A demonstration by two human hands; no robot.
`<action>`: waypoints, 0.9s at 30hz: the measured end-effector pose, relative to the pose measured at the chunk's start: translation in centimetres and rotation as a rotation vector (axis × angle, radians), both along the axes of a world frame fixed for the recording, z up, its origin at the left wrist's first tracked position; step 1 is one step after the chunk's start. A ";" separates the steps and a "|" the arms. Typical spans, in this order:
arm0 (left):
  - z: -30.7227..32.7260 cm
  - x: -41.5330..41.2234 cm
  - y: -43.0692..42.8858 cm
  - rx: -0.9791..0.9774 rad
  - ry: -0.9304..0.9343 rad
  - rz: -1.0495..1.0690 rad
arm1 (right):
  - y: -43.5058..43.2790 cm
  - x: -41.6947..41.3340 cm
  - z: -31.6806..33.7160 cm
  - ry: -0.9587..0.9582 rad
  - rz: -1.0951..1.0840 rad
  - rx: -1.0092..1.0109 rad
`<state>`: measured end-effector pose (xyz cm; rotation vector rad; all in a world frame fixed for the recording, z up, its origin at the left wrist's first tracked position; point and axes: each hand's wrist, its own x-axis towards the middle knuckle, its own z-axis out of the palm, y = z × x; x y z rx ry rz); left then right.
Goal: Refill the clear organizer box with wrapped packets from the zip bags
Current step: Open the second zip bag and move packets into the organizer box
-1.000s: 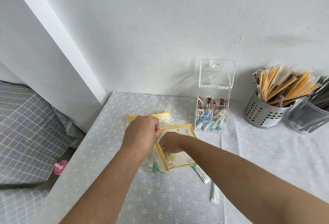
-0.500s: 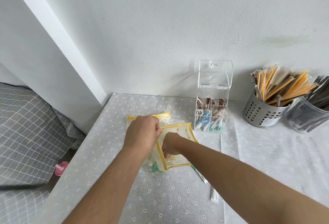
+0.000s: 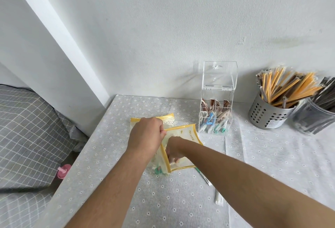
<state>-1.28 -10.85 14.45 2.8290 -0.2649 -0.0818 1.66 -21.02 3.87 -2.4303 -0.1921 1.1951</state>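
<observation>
A yellow-edged zip bag (image 3: 188, 133) stands open at the middle of the table. My left hand (image 3: 145, 137) pinches its upper rim and holds it up. My right hand (image 3: 174, 152) is inside the bag; its fingers show blurred through the plastic, so its grasp is unclear. A second zip bag (image 3: 168, 119) lies flat behind my left hand. The clear organizer box (image 3: 216, 101) stands against the wall with its lid raised, and several wrapped packets sit in its compartments. Green-tipped packets (image 3: 158, 170) show at the bag's lower corner.
Two wrapped packets (image 3: 206, 179) (image 3: 219, 198) lie on the flowered tablecloth (image 3: 163, 200) under my right forearm. A perforated metal cup (image 3: 268, 115) of yellow sticks and a clear tub (image 3: 313, 119) of dark ones stand at the right. A grey checked bed (image 3: 27, 137) lies left of the table.
My right hand has pushed a little deeper into the open bag. My left hand keeps its pinch on the rim in the same place.
</observation>
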 end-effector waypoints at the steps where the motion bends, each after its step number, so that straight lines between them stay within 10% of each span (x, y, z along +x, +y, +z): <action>1: -0.1 0.0 0.0 0.001 -0.002 0.003 | -0.1 0.1 0.0 -0.005 -0.005 0.006; 11: 0.6 0.9 -0.5 0.011 0.030 0.046 | -3.6 -1.2 5.8 -0.309 -0.093 0.180; 19: 0.8 1.5 -2.1 0.047 0.079 0.056 | -15.5 -2.7 11.1 -0.461 -0.580 0.401; 27: 0.4 1.7 -2.8 0.086 0.066 0.028 | -20.0 -0.1 8.3 -0.750 -0.755 -0.045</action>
